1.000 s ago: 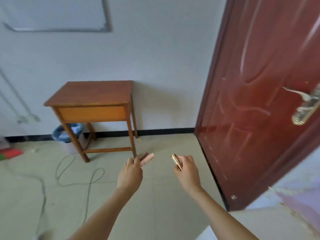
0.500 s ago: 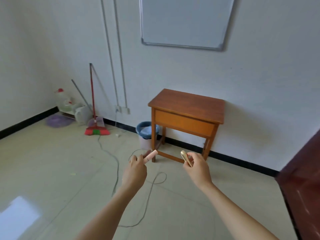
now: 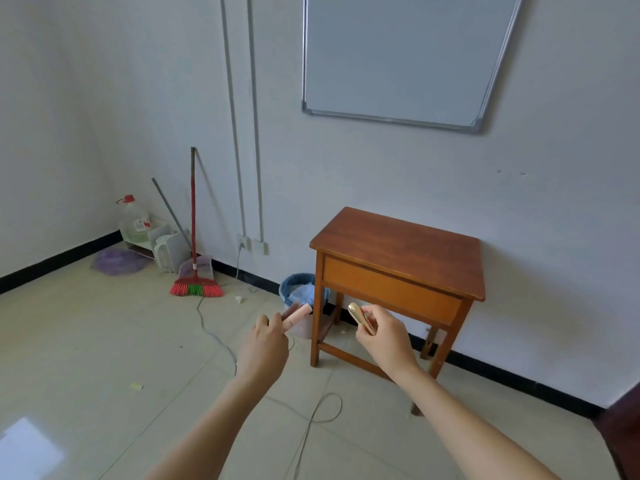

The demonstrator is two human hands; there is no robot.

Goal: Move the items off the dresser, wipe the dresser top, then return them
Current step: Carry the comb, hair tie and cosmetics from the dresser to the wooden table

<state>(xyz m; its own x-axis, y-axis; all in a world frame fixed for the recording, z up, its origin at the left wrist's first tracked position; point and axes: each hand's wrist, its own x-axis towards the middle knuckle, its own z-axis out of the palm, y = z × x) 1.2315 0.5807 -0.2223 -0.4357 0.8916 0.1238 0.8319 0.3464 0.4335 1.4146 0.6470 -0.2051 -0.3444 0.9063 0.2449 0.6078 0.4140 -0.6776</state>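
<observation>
dresser (image 3: 398, 251) stands ahead; left hand (image 3: 263, 351) grips two tubes (image 3: 296, 315), right hand (image 3: 388, 341) pinches gold tube (image 3: 360, 318), probably for return to its top.

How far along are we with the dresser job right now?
Done: the dresser top shows nothing on it, so clearing looks finished. In hand: the left hand grips a pink tube and a darker tube beside it; the right hand pinches a gold tube. Left: I cannot tell whether the top was wiped, and the tubes are not yet back on it.
</observation>
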